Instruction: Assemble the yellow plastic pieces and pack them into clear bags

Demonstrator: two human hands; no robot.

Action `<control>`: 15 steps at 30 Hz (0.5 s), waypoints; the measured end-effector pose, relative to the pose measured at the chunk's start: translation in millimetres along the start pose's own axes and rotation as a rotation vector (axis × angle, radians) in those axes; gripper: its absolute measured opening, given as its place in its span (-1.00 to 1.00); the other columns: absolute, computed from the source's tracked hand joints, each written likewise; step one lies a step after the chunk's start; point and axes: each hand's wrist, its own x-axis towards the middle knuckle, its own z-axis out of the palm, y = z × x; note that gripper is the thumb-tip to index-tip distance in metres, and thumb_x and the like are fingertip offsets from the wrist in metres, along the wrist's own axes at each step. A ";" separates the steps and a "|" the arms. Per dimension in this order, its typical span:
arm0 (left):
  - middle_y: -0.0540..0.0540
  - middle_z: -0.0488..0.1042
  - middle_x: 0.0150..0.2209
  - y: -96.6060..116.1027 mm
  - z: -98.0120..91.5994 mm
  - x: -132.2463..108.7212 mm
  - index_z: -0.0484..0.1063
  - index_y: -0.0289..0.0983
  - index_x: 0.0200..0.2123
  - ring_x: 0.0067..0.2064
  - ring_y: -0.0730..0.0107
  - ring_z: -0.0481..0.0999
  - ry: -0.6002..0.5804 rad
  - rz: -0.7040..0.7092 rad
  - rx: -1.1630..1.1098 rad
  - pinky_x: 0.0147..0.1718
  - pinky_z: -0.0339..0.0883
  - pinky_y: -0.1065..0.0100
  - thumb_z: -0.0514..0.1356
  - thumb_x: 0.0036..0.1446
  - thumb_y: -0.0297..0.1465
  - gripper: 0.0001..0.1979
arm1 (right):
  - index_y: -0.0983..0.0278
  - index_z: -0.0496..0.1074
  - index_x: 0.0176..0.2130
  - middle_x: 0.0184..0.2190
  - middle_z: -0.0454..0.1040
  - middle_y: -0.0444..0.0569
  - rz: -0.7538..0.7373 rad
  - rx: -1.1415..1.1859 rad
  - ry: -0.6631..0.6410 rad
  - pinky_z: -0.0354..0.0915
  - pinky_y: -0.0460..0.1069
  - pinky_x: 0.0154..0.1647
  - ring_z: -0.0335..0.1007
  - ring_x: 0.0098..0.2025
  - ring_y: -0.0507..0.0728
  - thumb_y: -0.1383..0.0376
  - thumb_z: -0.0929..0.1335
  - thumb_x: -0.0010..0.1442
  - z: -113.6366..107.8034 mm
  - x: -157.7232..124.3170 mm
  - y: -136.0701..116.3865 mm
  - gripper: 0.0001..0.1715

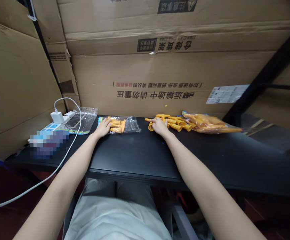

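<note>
My left hand is on the left end of a small clear plastic bag, its fingers closed over the edge. Inside that bag lie several orange plastic pieces, and a coloured strip shows at its left end. To the right, my right hand reaches into a loose pile of orange plastic pieces with flared, funnel-like ends. Its fingers are curled on one orange piece at the pile's left side; the exact grip is partly hidden.
A fuller clear bag of orange pieces lies right of the pile. On the left are an empty-looking clear bag, a power strip with a white charger, and a cable. Cardboard stands behind the black table.
</note>
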 end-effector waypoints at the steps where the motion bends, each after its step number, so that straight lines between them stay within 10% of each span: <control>1: -0.24 -0.01 0.33 -0.4 0.2 0.3 0.09 -0.41 0.27 0.36 0.24 -0.14 0.001 -0.001 -0.002 0.30 -0.21 0.20 -0.15 0.27 -0.23 -0.42 | 0.22 0.49 -0.05 0.06 0.41 0.05 -0.024 0.024 0.003 -0.35 0.49 0.21 0.19 0.18 0.25 0.44 0.10 0.15 1.5 1.6 1.1 -0.46; 15: -0.20 0.00 0.32 1.0 -2.4 -1.2 0.11 -0.36 0.26 0.36 0.24 -0.12 -0.008 -0.001 0.001 0.30 -0.20 0.19 -0.13 0.26 -0.22 -0.43 | 0.12 0.55 -0.18 -0.01 0.50 -0.10 -0.101 0.077 -0.142 -0.61 0.47 0.21 0.20 0.20 0.26 0.49 0.16 0.05 3.5 5.5 7.4 -0.46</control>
